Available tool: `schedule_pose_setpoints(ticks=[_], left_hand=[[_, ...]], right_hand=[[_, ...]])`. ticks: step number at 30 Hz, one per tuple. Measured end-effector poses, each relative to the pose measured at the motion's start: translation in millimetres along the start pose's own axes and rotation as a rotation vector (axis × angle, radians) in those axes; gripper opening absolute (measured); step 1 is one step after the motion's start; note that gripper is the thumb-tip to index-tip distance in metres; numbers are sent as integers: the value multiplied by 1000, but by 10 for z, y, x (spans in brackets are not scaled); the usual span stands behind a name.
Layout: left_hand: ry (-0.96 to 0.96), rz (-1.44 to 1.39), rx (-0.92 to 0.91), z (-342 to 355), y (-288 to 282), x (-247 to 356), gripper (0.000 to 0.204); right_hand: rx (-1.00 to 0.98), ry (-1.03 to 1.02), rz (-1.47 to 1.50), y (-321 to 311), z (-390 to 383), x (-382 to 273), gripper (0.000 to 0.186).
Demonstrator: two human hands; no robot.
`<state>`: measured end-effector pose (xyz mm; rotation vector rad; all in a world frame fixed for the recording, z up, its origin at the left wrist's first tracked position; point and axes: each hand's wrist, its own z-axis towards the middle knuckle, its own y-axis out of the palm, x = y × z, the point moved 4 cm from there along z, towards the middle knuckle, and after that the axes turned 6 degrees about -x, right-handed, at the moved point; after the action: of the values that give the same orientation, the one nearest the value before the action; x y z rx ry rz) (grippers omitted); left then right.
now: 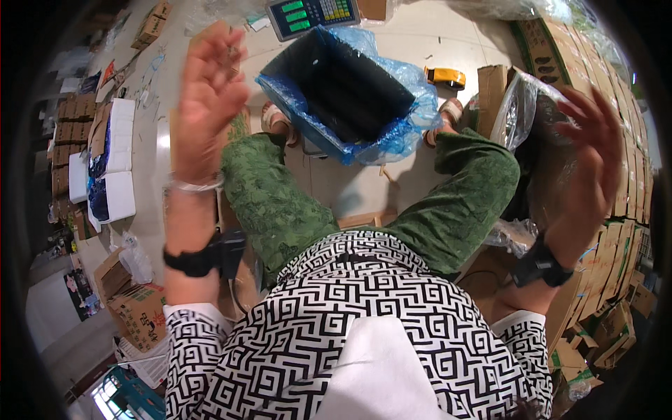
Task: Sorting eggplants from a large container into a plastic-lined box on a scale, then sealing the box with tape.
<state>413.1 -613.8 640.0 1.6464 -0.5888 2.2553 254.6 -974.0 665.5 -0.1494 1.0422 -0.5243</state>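
Both my hands are raised and apart, one on each side of my knees. My left hand is at the upper left, its fingers stretched and a little blurred, with nothing in it. Over on the right, my right hand has its fingers spread and is also bare. Between my feet stands a black-lined bin wrapped in blue plastic film; its dark inside faces up and neither hand touches it. Behind the bin is a weighing scale display with green lit readouts and a keypad.
A yellow tape roll or dispenser lies beyond my right foot. An open carton with clear plastic stands by my right hand. Stacked cardboard boxes line the right side. White boxes and brown cartons are at left.
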Motion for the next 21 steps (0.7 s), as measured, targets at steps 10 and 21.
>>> schedule_pose_setpoints(ticks=[10,21], left_hand=[[783,-130,-116,-59,-195,1451,88],[1467,189,46,-287,-881,2349,89]], right_hand=[[148,-186,-111,-151,158,-666,59],[24,51,-121,198,-98,-970,33]])
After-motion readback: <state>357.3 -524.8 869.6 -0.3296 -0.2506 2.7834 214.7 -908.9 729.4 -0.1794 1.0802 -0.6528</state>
